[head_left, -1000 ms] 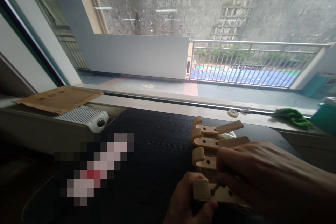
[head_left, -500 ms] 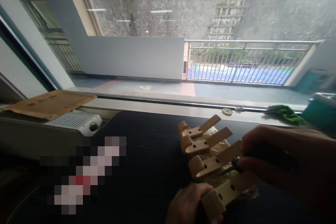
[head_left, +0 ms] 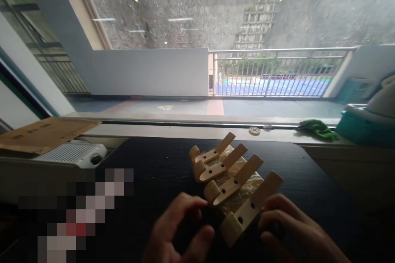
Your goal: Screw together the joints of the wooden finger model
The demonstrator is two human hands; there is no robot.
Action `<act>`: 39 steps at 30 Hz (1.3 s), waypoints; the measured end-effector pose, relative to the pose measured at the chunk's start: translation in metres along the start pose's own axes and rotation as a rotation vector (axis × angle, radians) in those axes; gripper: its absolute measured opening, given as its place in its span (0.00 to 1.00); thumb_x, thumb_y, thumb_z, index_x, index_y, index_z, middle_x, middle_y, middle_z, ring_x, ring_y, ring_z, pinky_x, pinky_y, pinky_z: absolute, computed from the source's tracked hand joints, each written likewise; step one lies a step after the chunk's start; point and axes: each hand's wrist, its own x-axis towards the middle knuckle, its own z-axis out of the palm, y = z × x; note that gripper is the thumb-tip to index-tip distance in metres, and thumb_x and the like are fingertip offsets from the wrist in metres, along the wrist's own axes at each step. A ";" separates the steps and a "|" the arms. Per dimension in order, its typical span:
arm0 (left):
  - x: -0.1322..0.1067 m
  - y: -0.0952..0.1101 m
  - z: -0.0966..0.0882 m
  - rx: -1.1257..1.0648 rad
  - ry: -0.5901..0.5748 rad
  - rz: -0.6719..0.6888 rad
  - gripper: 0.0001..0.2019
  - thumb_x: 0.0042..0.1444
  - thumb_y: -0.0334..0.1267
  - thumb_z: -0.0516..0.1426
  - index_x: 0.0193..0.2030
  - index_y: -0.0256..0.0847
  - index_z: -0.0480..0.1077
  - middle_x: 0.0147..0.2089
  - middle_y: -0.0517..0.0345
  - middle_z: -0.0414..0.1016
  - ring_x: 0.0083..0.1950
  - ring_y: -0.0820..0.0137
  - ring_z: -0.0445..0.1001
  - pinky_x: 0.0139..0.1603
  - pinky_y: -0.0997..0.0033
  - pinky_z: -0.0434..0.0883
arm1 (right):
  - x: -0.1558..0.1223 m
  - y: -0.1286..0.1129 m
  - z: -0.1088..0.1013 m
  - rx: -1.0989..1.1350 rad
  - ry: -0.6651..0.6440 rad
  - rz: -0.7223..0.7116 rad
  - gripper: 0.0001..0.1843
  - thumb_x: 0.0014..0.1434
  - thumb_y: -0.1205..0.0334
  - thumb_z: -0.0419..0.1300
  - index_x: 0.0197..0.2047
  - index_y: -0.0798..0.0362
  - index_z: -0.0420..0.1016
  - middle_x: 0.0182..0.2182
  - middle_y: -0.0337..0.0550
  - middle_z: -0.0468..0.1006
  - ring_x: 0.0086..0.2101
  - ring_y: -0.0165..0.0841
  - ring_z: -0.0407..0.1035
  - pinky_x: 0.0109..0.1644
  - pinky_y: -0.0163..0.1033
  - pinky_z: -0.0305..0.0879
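Several light wooden hooks [head_left: 230,174] lie side by side, slanted, on a crinkled clear wrapper [head_left: 243,187] on the black table [head_left: 160,164]. My left hand [head_left: 179,232] hovers just left of the nearest hook [head_left: 248,209], fingers spread and holding nothing. My right hand [head_left: 290,232] is at that hook's right end, close beside it. Its fingers are curled round a dark tool that is mostly hidden in the hand.
A white ribbed device [head_left: 70,154] sits at the table's left, with a cardboard piece [head_left: 43,133] behind it. On the window sill lie a small tape roll [head_left: 254,130], a green cloth [head_left: 314,128] and a teal container [head_left: 364,131]. A pixelated patch covers the lower left.
The hooks have swung from lying straight to slanted. My left hand has let go of the nearest hook and opened. My right hand has drawn back and down with the tool.
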 end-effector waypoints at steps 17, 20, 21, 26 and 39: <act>0.059 -0.016 -0.008 -0.501 0.135 -0.340 0.21 0.53 0.51 0.55 0.45 0.36 0.72 0.44 0.51 0.77 0.48 0.58 0.73 0.45 0.64 0.70 | -0.020 0.018 -0.005 -0.415 -0.239 0.332 0.08 0.52 0.72 0.51 0.28 0.51 0.67 0.25 0.36 0.75 0.25 0.30 0.70 0.27 0.32 0.56; 0.057 -0.015 -0.001 -0.626 -0.015 -0.467 0.25 0.53 0.50 0.54 0.53 0.36 0.69 0.52 0.46 0.75 0.50 0.52 0.73 0.45 0.57 0.71 | -0.017 0.029 -0.013 -0.577 -0.209 0.298 0.07 0.53 0.70 0.53 0.26 0.52 0.66 0.22 0.37 0.75 0.25 0.33 0.71 0.26 0.35 0.50; 0.055 -0.014 0.002 -0.631 -0.034 -0.491 0.25 0.52 0.49 0.54 0.54 0.36 0.69 0.52 0.46 0.75 0.50 0.51 0.73 0.45 0.56 0.71 | -0.015 0.032 -0.017 -0.643 -0.188 0.296 0.08 0.55 0.68 0.53 0.25 0.52 0.67 0.22 0.38 0.75 0.25 0.34 0.72 0.26 0.36 0.49; 0.049 -0.020 0.004 -0.662 -0.081 -0.484 0.24 0.52 0.48 0.53 0.52 0.38 0.72 0.54 0.50 0.74 0.53 0.50 0.72 0.50 0.55 0.70 | -0.006 0.031 -0.013 -0.685 -0.247 0.326 0.10 0.55 0.71 0.52 0.25 0.53 0.70 0.23 0.38 0.77 0.24 0.32 0.72 0.24 0.35 0.44; 0.051 -0.044 0.007 -0.487 0.001 -0.401 0.19 0.47 0.48 0.52 0.36 0.38 0.76 0.55 0.52 0.70 0.59 0.49 0.64 0.61 0.53 0.61 | -0.017 0.022 -0.010 -0.599 -0.356 0.341 0.09 0.52 0.73 0.53 0.28 0.51 0.70 0.24 0.37 0.77 0.25 0.33 0.73 0.25 0.36 0.46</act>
